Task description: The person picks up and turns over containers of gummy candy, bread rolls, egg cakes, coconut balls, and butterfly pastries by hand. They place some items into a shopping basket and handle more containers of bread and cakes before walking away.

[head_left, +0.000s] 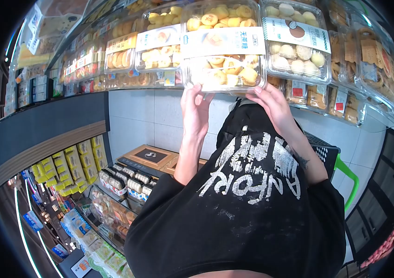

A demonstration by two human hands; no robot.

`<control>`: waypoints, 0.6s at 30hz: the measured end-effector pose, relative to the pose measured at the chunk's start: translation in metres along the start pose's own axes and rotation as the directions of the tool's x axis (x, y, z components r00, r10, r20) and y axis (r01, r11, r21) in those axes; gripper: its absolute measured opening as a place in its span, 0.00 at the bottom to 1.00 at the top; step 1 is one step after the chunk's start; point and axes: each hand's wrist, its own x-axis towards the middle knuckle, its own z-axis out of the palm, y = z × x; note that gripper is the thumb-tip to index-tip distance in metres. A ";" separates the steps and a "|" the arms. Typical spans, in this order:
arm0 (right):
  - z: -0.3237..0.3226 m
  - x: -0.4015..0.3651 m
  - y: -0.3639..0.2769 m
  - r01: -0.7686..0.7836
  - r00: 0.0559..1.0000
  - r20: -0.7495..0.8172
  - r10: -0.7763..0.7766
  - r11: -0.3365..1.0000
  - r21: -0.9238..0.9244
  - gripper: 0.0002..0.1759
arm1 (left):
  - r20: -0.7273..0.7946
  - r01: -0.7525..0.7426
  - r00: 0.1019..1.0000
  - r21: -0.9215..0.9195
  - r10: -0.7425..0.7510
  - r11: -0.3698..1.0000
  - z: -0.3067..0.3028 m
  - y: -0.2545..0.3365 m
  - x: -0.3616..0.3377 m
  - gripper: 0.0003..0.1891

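Note:
A clear plastic box of small yellow cakes (pixel 234 74) with a white paper band stands at the front of the display, its surface bright with glare. My left hand (pixel 194 111) grips its lower left corner, the thumb against the front and the fingers partly hidden. At the lower right corner, my right hand (pixel 271 99) has its fingers closed on the bottom edge. Close by on the right is a box of round pale cakes (pixel 299 55) with a white and green band. Another box of yellow cakes (pixel 160 58) stands just to the left.
More packaged pastries (pixel 375 69) fill the display at right. A black basket with a green handle (pixel 352 180) is beside my right side. To the left, a dark counter (pixel 48 125) and shelves with yellow packets (pixel 71 162) stand over the pale tiled floor (pixel 132 118).

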 end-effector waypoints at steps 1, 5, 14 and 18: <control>-0.001 -0.001 0.000 0.028 0.999 0.020 -0.027 0.997 -0.074 0.19 | -0.003 -0.008 1.000 -0.013 0.007 1.000 0.001 0.001 -0.002 0.17; -0.024 -0.004 -0.012 0.067 0.997 0.042 -0.070 0.996 0.058 0.20 | 0.019 0.026 0.999 -0.033 -0.026 0.999 0.000 0.009 -0.009 0.23; -0.040 0.022 -0.103 0.576 0.799 -0.003 -0.601 0.767 -0.282 0.42 | 0.577 0.724 0.671 -0.375 -0.465 0.580 -0.025 -0.018 -0.008 0.26; -0.064 0.027 -0.104 0.538 0.829 0.001 -0.560 0.795 -0.280 0.44 | 0.547 0.796 0.594 -0.299 -0.589 0.526 -0.030 -0.040 -0.020 0.29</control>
